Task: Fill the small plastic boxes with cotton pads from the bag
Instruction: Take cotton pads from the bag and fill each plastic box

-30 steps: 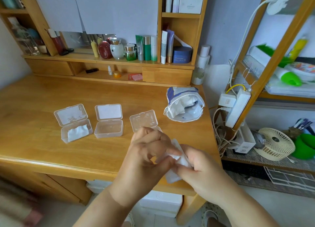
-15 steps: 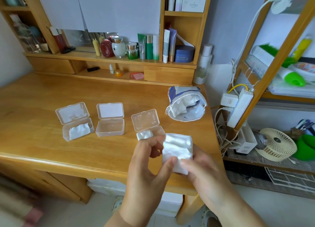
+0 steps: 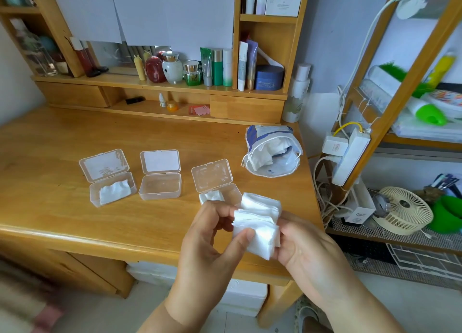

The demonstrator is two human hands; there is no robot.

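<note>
Cotton pads [image 3: 258,222], a soft white square stack, sit above the desk's front edge, pinched between the left hand [image 3: 212,242] and the right hand [image 3: 307,247]. Three clear plastic boxes lie open on the wooden desk [image 3: 50,177]: the left box [image 3: 112,188] and the right box [image 3: 216,195] hold pads, the middle box [image 3: 160,186] none. One crinkled bag [image 3: 271,153] lies behind, mouth open.

We are in a home, at a bedroom dressing corner. Our wooden bench [image 3: 75,145] carries a hutch shelf [image 3: 150,83] crowded with skincare jars and tubes. Beside it a rack [image 3: 390,107] holds a power strip [image 3: 350,155] and a small fan [image 3: 405,210].
</note>
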